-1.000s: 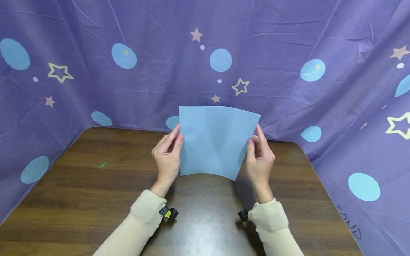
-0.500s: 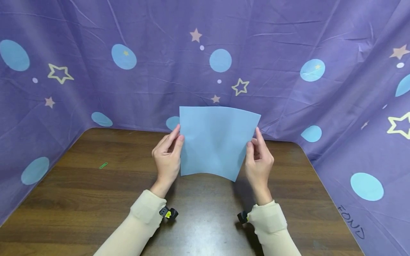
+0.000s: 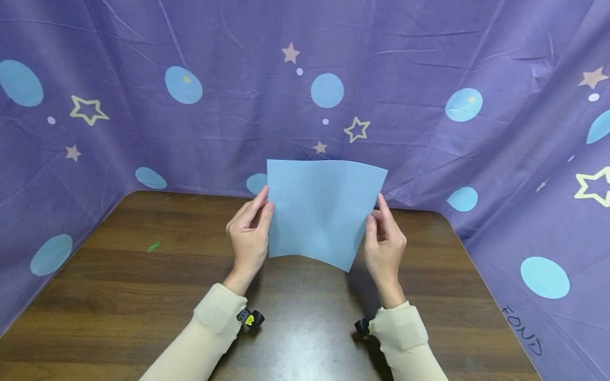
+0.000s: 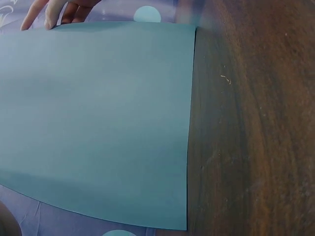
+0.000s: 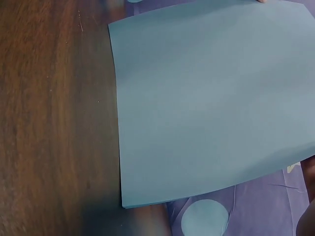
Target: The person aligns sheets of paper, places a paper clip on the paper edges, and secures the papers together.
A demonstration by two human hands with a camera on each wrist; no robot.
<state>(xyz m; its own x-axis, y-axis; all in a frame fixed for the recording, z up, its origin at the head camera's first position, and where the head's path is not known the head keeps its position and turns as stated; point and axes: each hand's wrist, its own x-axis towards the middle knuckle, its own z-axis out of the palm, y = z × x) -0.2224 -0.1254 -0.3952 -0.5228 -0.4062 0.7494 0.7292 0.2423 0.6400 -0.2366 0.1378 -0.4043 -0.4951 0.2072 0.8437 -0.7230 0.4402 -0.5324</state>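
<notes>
A light blue sheet of paper (image 3: 324, 209) is held up above the table, bowed slightly along its width. My left hand (image 3: 250, 233) pinches its left edge between thumb and fingers. On the opposite edge, my right hand (image 3: 385, 238) grips the paper the same way, a little lower. In the left wrist view the paper (image 4: 98, 118) fills most of the picture, with the right hand (image 4: 64, 12) at its far edge. The right wrist view shows the paper (image 5: 206, 103) over the wood, a sliver of the right hand (image 5: 307, 196) at the border.
A brown wooden table (image 3: 119, 301) lies under the hands. On its left part is a small green paper clip-like piece (image 3: 153, 246). Purple cloth (image 3: 238, 79) with stars and blue dots surrounds the table at the back and sides.
My right hand has slid slightly down along the paper's right edge. The paper's lower edge has shifted a little; the left hand stays nearly still.
</notes>
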